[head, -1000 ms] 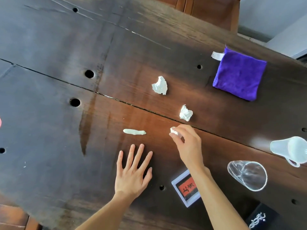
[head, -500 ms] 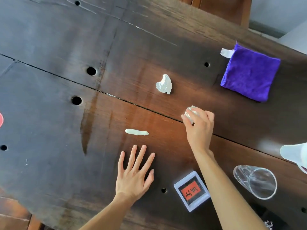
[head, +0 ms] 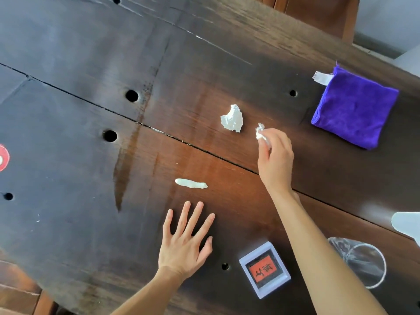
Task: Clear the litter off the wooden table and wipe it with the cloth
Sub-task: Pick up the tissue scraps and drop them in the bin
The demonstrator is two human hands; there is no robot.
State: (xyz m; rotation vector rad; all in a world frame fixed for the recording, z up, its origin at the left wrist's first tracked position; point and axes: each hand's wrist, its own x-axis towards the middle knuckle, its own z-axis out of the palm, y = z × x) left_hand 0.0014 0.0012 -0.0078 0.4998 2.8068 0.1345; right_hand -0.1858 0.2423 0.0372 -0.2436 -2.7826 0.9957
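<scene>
The right hand (head: 276, 160) pinches crumpled white paper scraps (head: 260, 132) at its fingertips, lifted a little above the wooden table (head: 68, 64), its fingers curled around them and its forearm reaching in from the near right edge. Just to the left of that pinch lies a larger crumpled paper wad (head: 232, 118), apart from the fingers and resting on the table beyond the long crack that runs across the boards. The left hand (head: 185, 244) lies flat on the table near the near edge, palm down, its fingers straight and spread wide, holding nothing. Just beyond its fingertips, not touching them, lies a long pale twisted scrap (head: 191, 183). The folded purple cloth (head: 354, 108) sits toward the far right edge of the table, well apart from both hands, with a small white tag (head: 321, 78) sticking out at its far left corner. Close to the near edge, between the two forearms, lies a small white-framed box with a red label (head: 264, 270). To the right of the right forearm a clear glass (head: 361, 262) lies on its side, and a white object (head: 406, 223) shows at the right edge, partly cut off.
</scene>
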